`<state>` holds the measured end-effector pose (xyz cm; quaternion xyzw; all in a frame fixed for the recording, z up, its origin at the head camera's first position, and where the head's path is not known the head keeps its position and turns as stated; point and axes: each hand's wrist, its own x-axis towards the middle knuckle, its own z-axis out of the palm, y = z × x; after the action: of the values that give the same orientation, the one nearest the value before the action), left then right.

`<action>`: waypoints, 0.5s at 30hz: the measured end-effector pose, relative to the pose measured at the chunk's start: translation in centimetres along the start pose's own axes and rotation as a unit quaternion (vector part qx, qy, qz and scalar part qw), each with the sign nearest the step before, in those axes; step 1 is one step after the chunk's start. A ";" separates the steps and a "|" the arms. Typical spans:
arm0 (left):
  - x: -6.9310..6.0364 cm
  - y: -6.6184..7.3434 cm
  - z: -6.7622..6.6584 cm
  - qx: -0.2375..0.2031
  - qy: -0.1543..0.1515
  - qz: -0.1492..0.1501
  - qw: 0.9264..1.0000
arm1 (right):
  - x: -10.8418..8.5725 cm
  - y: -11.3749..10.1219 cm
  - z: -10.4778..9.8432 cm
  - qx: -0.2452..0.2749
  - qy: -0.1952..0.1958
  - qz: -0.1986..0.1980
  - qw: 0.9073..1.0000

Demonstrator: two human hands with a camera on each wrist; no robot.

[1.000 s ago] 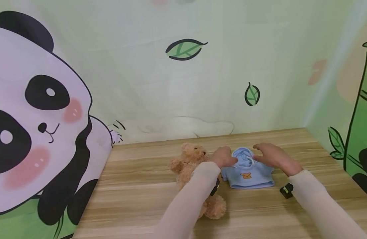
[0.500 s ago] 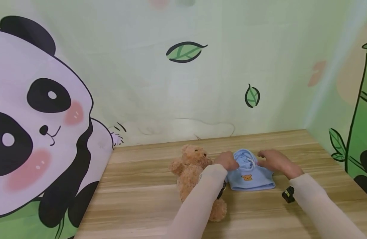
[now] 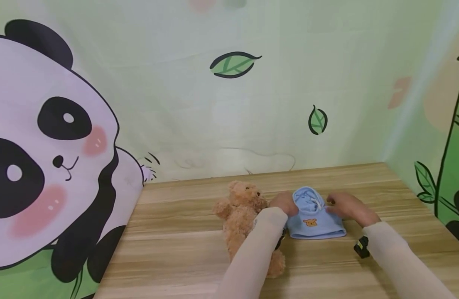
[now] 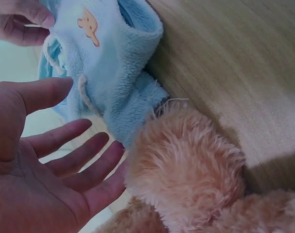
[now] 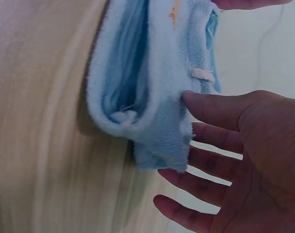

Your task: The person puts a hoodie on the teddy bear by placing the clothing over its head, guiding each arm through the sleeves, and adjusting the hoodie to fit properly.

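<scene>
A pale-green printed backdrop [image 3: 177, 83] bearing a cartoon panda [image 3: 20, 95] rises behind the blue toy hoodie [image 3: 322, 230], the landmark for all positions. The wood-grain table [image 3: 165, 236] carries the hoodie, front up, hood pointing away from the person. The left arm [image 3: 253, 255] lies nearer the hoodie than a second ago, hiding the bear-side sleeve [image 4: 147, 94] in the head view. It also crosses the plush teddy bear [image 3: 238, 220], which lies just left of the hoodie and probably limits room on that side. The right hand [image 3: 349, 207] is lower than before, at the hoodie's right shoulder; the left hand [image 3: 283, 203] stands opposite. The hoodie is thus flanked, and work appears to centre there, without a grasp so far. The left fingers are spread, holding nothing; the right are loosely extended, partly behind the far sleeve [image 5: 159, 153], with no firm hold evident. A wrist camera [image 3: 362, 247] sits right of the hoodie; a white drawstring [image 4: 85, 92] hangs at its neck.
</scene>
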<state>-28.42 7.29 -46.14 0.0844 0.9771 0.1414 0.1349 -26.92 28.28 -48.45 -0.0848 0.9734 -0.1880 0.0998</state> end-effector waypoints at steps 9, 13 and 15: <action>1.1 -0.4 1.2 -0.005 0.001 -0.021 1.000 | 0.2 0.5 0.8 0.017 0.012 -0.025 0.999; 1.5 -0.3 1.8 0.013 0.007 -0.027 1.000 | 0.6 0.7 1.1 0.028 0.016 -0.040 0.999; 1.7 -0.3 2.1 0.021 0.010 -0.030 0.999 | 0.7 0.8 1.4 0.032 0.017 -0.041 0.999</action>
<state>-29.42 7.90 -48.56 0.0568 0.9831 0.1180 0.1278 -27.41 28.37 -50.16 -0.1177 0.9643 -0.2240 0.0779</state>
